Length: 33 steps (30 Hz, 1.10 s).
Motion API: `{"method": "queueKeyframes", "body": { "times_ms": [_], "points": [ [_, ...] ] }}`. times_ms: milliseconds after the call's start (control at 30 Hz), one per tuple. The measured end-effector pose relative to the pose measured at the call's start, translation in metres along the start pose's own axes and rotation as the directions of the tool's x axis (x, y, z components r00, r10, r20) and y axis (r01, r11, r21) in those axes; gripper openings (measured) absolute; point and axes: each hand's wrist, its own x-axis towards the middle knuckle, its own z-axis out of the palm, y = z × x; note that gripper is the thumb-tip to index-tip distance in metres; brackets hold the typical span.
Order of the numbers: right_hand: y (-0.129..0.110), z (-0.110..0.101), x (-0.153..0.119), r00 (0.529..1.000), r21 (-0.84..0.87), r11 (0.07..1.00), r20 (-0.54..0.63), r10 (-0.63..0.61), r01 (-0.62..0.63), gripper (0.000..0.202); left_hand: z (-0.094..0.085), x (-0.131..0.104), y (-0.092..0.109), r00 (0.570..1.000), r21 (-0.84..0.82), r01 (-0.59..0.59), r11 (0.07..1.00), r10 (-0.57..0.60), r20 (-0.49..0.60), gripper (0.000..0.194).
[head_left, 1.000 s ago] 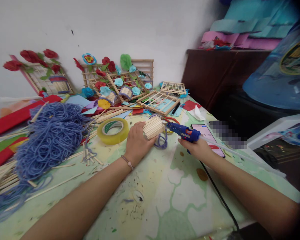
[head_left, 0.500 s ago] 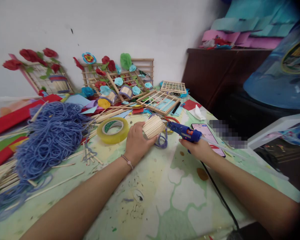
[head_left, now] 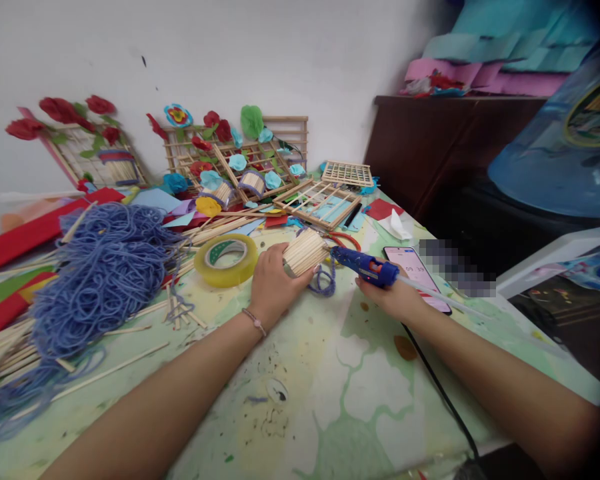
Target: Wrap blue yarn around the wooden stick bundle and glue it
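Note:
My left hand is closed around a small cylinder of wooden sticks, tilted above the table. In my right hand is a blue hot glue gun, its nozzle at the right end of the stick cylinder; whether the tip touches cannot be made out. A clear glue stick trails from the gun's back, and its black cord runs down to the table's front edge. A loop of purple yarn lies below the cylinder. Just left of my left hand sits a roll of yellow tape.
A tangled heap of blue yarn covers loose sticks on the left. Stick lattices with paper flowers lean against the wall. A phone lies beyond my right hand, and a large blue water bottle stands at the right.
The glue gun and my right hand have shifted slightly left, bringing the nozzle closer to the end of the stick cylinder. My left hand has barely moved.

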Motion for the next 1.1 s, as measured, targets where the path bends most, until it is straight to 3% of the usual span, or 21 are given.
{"method": "queueKeyframes", "body": {
  "times_ms": [367, 667, 1100],
  "points": [
    [-0.002, 0.0, 0.001, 0.991, 0.0, 0.992, -0.031, -0.13, 0.13, 0.018, 0.0, 0.0, -0.001, 1.0, -0.002, -0.001, 1.0, 0.001, 0.022, 0.058],
    [0.008, -0.001, 0.004, 0.971, -0.143, 0.968, -0.098, -0.22, 0.205, 0.017, 0.0, 0.0, -0.001, 1.0, -0.017, -0.013, 1.0, 0.013, 0.022, 0.057],
    [0.009, -0.002, 0.001, 0.99, -0.014, 0.993, -0.082, -0.115, 0.114, 0.016, 0.0, -0.001, -0.001, 0.999, -0.023, -0.037, 0.999, 0.037, 0.003, 0.057]
  ]
}}
